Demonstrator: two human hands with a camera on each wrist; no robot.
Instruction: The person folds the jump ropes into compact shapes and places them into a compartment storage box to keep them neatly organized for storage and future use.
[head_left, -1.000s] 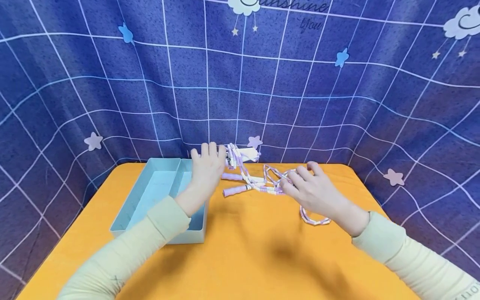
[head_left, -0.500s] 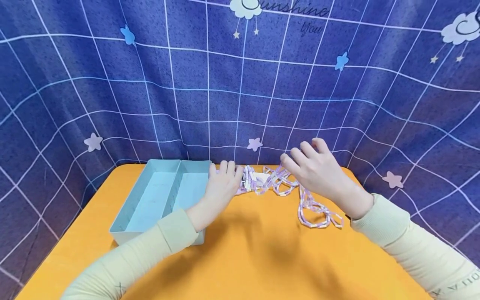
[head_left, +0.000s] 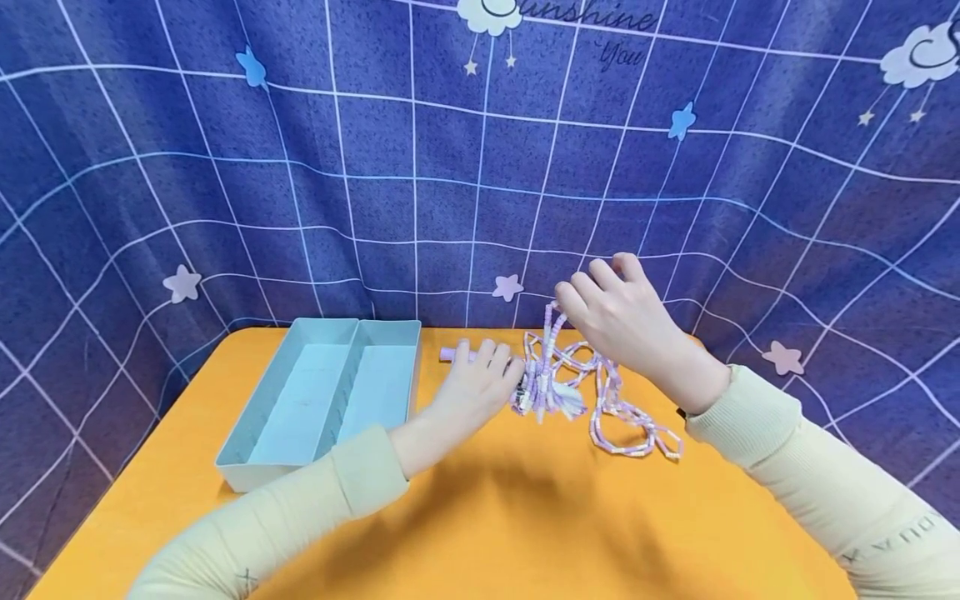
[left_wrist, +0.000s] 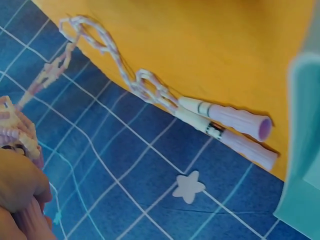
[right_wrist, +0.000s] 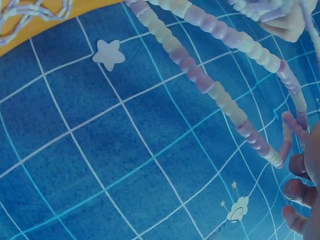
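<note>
My left hand grips the lilac handles of a beaded jump rope, whose lilac-and-white cord is bunched at their white ends. In the left wrist view, that hand is curled round a ribbed handle. Higher and to the right, my right hand holds a doubled stretch of the beaded cord, drawn up from the bundle. The right wrist view has this cord running to my curled fingers. A second beaded jump rope lies behind, its two lilac-and-white handles side by side on the table.
A pale blue box with two compartments stands left of my left hand. Loose beaded cord lies on the orange tabletop below my right hand. A blue gridded curtain hangs close behind the table.
My left hand has come down and to the right with the bunched rope, away from the box. My right hand has risen, and beaded cord now stretches up to it from the bundle.
</note>
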